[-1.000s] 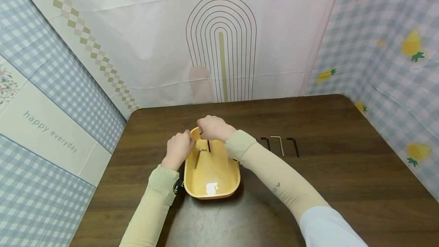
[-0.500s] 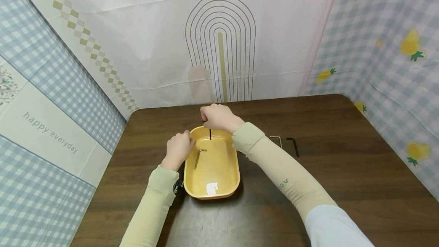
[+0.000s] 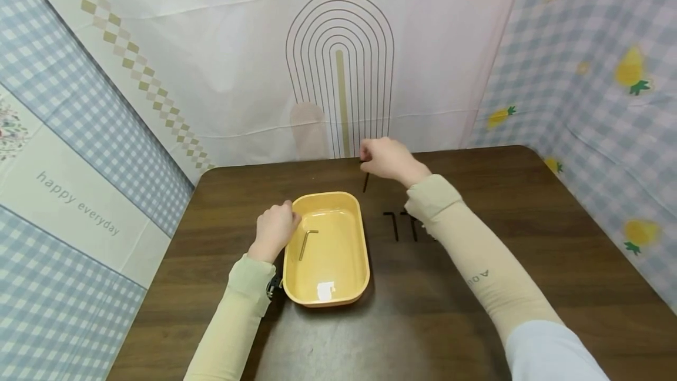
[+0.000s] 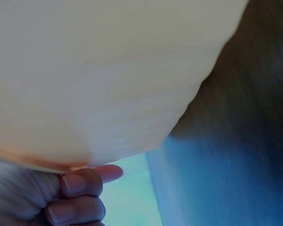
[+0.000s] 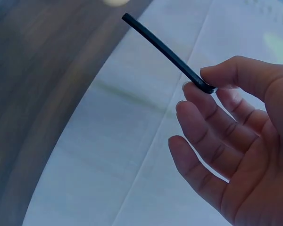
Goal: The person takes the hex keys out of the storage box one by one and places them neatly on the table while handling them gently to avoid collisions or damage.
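Beneath the right hand (image 3: 388, 159), black hex key (image 5: 165, 51), pinched

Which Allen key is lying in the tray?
The gold-coloured Allen key, alone inside the yellow tray. The right hand holds a black key; other black keys lie on the table.

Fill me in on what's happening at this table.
A person's right hand pinches a black hex key near its bend, beyond the far right corner of a yellow tray. The left hand holds the tray's left side. One gold-toned hex key lies inside it; at least two other black keys lie on the table.
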`<state>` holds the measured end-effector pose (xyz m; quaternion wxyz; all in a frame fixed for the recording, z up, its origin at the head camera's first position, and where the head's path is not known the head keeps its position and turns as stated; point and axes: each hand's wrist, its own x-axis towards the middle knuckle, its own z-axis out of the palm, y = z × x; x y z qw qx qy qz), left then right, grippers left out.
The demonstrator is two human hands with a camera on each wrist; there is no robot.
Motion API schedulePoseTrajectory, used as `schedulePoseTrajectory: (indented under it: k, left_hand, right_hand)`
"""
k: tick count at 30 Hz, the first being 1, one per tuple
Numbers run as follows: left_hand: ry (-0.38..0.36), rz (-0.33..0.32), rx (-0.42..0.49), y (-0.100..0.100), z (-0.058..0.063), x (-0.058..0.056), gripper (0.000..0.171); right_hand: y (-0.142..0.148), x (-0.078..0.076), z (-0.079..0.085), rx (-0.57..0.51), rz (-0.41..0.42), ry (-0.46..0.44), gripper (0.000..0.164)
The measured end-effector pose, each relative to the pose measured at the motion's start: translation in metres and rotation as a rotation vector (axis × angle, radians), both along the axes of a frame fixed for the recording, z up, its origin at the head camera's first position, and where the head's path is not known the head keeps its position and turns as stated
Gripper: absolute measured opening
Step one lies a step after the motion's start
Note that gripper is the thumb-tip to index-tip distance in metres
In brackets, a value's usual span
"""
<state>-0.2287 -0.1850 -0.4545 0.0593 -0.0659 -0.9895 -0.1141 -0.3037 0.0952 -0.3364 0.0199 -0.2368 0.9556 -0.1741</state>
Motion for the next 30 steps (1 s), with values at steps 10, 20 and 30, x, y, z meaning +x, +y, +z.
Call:
schedulePoseTrajectory:
  k: [10, 20, 30]
  left_hand:
    - [0.029, -0.003, 0.010, -0.003, 0.001, -0.002, 0.017]
    - [0.018, -0.009, 0.018, 0.001, -0.002, 0.000, 0.017]
    - [0.017, -0.005, 0.021, 0.001, 0.000, 0.001, 0.016]
  right_hand:
    - [0.119, -0.005, -0.001, -0.031, -0.167, -0.026, 0.018]
    - [0.233, 0.018, 0.001, -0.038, -0.285, 0.016, 0.023]
    - [0.283, 0.038, 0.000, -0.036, -0.323, 0.069, 0.018]
